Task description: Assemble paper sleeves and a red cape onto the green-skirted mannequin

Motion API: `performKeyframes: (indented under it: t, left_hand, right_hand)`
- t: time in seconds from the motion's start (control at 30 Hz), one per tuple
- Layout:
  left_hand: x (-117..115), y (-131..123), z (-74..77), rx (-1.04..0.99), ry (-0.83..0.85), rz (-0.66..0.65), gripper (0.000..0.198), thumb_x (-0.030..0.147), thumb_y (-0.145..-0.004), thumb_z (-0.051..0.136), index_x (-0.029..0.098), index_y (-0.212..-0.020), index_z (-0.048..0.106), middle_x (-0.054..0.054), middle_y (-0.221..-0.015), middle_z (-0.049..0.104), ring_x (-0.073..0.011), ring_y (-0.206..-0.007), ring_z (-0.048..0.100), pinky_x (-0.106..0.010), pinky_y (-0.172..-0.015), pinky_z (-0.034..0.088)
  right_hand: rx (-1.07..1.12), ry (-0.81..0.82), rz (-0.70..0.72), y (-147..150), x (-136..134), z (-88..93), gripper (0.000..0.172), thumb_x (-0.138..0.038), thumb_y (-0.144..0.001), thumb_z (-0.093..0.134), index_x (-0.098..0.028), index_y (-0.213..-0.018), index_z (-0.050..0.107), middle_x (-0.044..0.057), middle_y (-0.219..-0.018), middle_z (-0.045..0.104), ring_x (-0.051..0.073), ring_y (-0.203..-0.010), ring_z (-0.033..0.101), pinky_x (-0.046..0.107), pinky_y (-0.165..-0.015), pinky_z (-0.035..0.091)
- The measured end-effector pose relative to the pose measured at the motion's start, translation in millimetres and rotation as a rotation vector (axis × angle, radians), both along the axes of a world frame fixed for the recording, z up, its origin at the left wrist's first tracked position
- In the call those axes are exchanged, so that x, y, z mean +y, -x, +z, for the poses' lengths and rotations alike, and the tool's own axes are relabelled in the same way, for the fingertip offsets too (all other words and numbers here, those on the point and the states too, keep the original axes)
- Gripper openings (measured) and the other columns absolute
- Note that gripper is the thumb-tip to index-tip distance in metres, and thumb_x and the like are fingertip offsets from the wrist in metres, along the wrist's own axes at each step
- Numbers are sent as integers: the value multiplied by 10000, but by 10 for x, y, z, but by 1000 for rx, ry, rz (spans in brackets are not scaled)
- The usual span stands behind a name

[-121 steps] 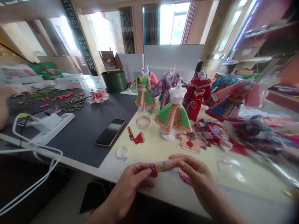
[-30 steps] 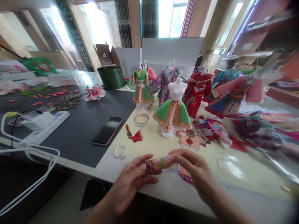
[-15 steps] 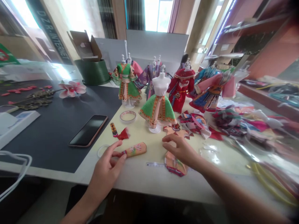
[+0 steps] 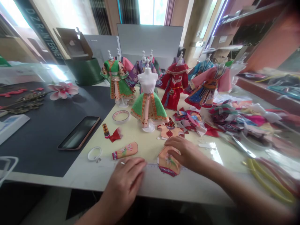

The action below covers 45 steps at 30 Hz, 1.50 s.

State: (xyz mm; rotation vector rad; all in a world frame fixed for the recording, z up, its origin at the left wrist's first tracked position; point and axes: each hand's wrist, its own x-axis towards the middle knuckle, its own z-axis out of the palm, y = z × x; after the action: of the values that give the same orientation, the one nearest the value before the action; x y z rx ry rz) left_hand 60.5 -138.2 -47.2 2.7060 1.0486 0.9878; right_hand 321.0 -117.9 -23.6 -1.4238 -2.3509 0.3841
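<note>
My right hand rests over a peach fabric piece with a flower print and a dark patterned hem. Its thumb and forefinger are apart on the upper part of the cloth, hiding some of it. My left hand is low over the table's front, fingers bent loosely to the right, with nothing visible in them. Just beyond it lies a narrow peach sleeve piece. Behind my right hand is a small peach top piece with a red motif. A clear ruler lies partly under the cloth.
A white mannequin in a green skirt stands mid-table, several dressed mannequins behind. Tape rolls, a red scrap and a phone lie left. Fabric scraps and yellow-handled scissors are right.
My left hand has let go of the sleeve piece and moved right and nearer to me. My right hand has come down onto the peach fabric piece. The view has shifted slightly right.
</note>
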Motion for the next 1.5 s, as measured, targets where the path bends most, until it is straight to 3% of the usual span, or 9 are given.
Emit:
performKeyframes:
  t: [0.13, 0.33, 0.57, 0.7, 0.83, 0.97, 1.13, 1.33, 1.5]
  left_hand:
    - [-56, -218, -54, 63, 37, -75, 216, 103, -877, 483, 126, -1060, 595, -103, -1022, 630, -221, -904, 561, -373, -812, 481]
    - [-61, -179, -94, 91, 19, -58, 163, 98, -863, 502, 115, -985, 608, -120, -1012, 609, -241, -908, 542, -414, -810, 473]
    - [-45, -104, -60, -20, 123, 18, 138, 131, -870, 510, 152, -957, 614, -98, -1005, 614, -238, -944, 556, -415, -847, 450]
    - [-41, -185, 49, -204, 494, 94, 299, 250, -851, 567, 190, -1144, 548, -85, -1116, 616, -232, -1027, 562, -394, -899, 451]
    - [-28, -328, 140, -435, 930, 114, 557, 307, -774, 665, 211, -1279, 450, -75, -1200, 585, -216, -1053, 552, -376, -929, 438]
    - [12, -393, 157, -652, 1160, -2, 680, 327, -717, 738, 193, -1304, 422, -91, -1259, 562, -220, -1145, 515, -362, -993, 385]
    - [61, -422, 224, -847, 1481, -130, 621, 251, -702, 757, 200, -1253, 477, -69, -1107, 649, -200, -1021, 599, -309, -868, 459]
    - [100, -487, 267, -887, 1421, -46, 157, 241, -695, 743, 138, -781, 662, 8, -726, 653, -93, -662, 571, -195, -633, 442]
    - [114, -507, 280, -904, 1373, 47, 154, 288, -711, 720, 153, -752, 657, 3, -707, 672, -106, -642, 576, -192, -589, 437]
  right_hand:
    - [-189, 58, 32, 162, 128, 22, 107, -152, -825, 563, -135, -892, 645, 113, -925, 652, 242, -895, 590, 350, -771, 442]
    - [-173, 119, -14, 115, 104, 80, 71, -134, -764, 582, -159, -701, 603, 40, -734, 628, 160, -684, 553, 272, -633, 404]
    - [271, 350, -136, -32, -54, 204, 101, -247, -829, 543, -192, -769, 603, 10, -786, 636, 158, -749, 572, 278, -685, 435]
    - [440, 458, -111, 21, -119, 291, 229, -377, -845, 571, -184, -728, 614, 12, -754, 627, 160, -743, 575, 277, -681, 438]
    - [580, 578, -18, 75, -172, 313, 189, -333, -844, 595, -174, -749, 633, 26, -791, 652, 157, -763, 595, 260, -686, 446]
    - [724, 703, 22, 68, -203, 286, 185, -326, -826, 635, -168, -733, 610, 28, -809, 646, 150, -772, 593, 247, -678, 457]
    - [846, 773, 81, 64, -190, 249, 198, -336, -815, 658, -156, -752, 606, 46, -879, 644, 154, -806, 603, 246, -686, 472]
    - [887, 725, 25, 41, -160, 196, 178, -303, -794, 672, -151, -740, 596, 29, -809, 629, 145, -760, 593, 239, -654, 461]
    - [873, 734, 0, 80, -132, 214, 191, -328, -801, 651, -151, -856, 603, 39, -799, 654, 178, -773, 622, 300, -707, 483]
